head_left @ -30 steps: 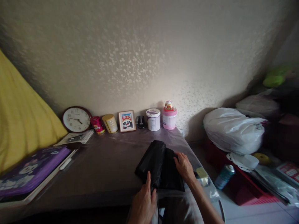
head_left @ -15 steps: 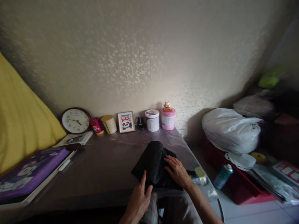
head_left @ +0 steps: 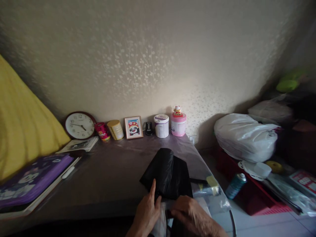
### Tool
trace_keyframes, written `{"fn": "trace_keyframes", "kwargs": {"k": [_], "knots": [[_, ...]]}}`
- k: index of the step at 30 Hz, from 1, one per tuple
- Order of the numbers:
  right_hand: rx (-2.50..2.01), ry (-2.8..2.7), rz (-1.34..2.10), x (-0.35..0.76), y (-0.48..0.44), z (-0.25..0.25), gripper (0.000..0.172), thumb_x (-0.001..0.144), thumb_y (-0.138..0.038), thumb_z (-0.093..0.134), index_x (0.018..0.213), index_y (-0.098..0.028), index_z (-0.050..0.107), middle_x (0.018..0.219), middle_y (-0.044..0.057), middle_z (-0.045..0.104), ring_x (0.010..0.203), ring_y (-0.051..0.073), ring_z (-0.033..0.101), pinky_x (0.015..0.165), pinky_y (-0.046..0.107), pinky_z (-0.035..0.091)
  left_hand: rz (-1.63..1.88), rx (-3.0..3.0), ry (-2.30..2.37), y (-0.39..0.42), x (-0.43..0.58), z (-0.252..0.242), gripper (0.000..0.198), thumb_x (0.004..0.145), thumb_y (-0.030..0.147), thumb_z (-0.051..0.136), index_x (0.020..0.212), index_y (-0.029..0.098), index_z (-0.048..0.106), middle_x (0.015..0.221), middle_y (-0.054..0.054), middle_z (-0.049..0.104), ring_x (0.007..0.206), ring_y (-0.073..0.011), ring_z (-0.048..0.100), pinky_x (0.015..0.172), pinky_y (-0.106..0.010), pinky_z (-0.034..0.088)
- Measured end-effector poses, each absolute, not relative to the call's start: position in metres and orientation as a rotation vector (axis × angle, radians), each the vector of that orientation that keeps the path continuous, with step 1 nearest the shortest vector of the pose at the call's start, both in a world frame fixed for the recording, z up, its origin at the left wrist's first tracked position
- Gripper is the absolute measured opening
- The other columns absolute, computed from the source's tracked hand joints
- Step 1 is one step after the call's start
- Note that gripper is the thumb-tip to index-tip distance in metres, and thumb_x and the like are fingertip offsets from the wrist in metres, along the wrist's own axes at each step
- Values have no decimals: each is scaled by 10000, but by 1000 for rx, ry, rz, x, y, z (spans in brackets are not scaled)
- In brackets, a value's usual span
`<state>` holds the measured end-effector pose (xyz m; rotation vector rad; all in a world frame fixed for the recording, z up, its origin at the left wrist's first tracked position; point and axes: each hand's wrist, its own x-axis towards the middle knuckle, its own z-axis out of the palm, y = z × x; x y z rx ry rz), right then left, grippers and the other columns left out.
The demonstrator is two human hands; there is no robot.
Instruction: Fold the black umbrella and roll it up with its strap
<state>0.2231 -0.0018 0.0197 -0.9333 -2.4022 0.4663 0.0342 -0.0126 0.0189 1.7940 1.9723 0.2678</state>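
A folded piece of thin black fabric [head_left: 170,174] lies on the near right part of the table, a raised fold running down its middle. My left hand [head_left: 148,210] grips its near edge, index finger stretched along the fabric and thumb at the fold's lower end. The other fingers are curled out of sight. Just right of it, at the table's front edge, my right hand [head_left: 190,212] is closed with bent fingers below the fabric's near edge. What those fingers hold is hidden. A dark strap [head_left: 198,181] sticks out from the fabric's right side.
Along the wall stand a clock [head_left: 80,125], a picture frame [head_left: 133,127], a white tub [head_left: 162,126] and a pink-lidded tub [head_left: 178,126]. A purple bag [head_left: 37,177] lies at left. Right of the table are a spray can [head_left: 235,186] and a red crate [head_left: 263,202].
My right hand has come off the fabric's right half and moved down toward me to the table's front edge, its fingers now curled. The left hand stays nearly still.
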Motion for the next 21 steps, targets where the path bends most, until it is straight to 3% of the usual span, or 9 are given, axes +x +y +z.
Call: {"fn": "trace_keyframes", "kwargs": {"k": [2, 5, 9, 15, 21], "knots": [[-1074, -2238, 548, 233, 12, 22, 265, 913, -302, 390, 896, -253, 649, 873, 7, 689, 812, 135, 634, 733, 215, 477, 279, 1824, 1983, -13, 35, 16, 583, 911, 279, 351, 1435, 164, 122, 1065, -97, 679, 943, -172, 641, 783, -215, 421], [-1433, -1909, 342, 250, 41, 13, 242, 883, -309, 407, 969, -238, 621, 948, 47, 677, 863, 190, 636, 756, 282, 475, 310, 1876, 2002, -14, 36, 10, 583, 909, 254, 348, 1434, 160, 115, 1128, -105, 647, 960, -168, 631, 803, -225, 422], [-1689, -1778, 327, 262, 66, -9, 274, 841, -342, 438, 1008, -193, 597, 876, 68, 683, 805, 229, 647, 716, 327, 470, 320, 1909, 1995, -16, 38, 6, 574, 912, 239, 332, 1434, 142, 113, 1093, -105, 659, 951, -161, 629, 805, -216, 420], [-1699, -1611, 571, 256, 73, -20, 363, 769, -399, 506, 1037, -172, 593, 711, 35, 669, 682, 220, 641, 643, 320, 465, 349, 1935, 2003, -17, 39, 3, 576, 909, 229, 339, 1435, 151, 116, 1120, -103, 647, 935, -162, 634, 789, -215, 431], [-1405, -1275, 1028, 244, 78, -15, 469, 652, -433, 642, 1023, -149, 613, 880, 73, 703, 831, 260, 650, 706, 346, 508, 345, 1959, 2019, -16, 40, -2, 572, 910, 230, 325, 1435, 145, 117, 1180, -117, 612, 949, -157, 629, 826, -221, 432]]}}
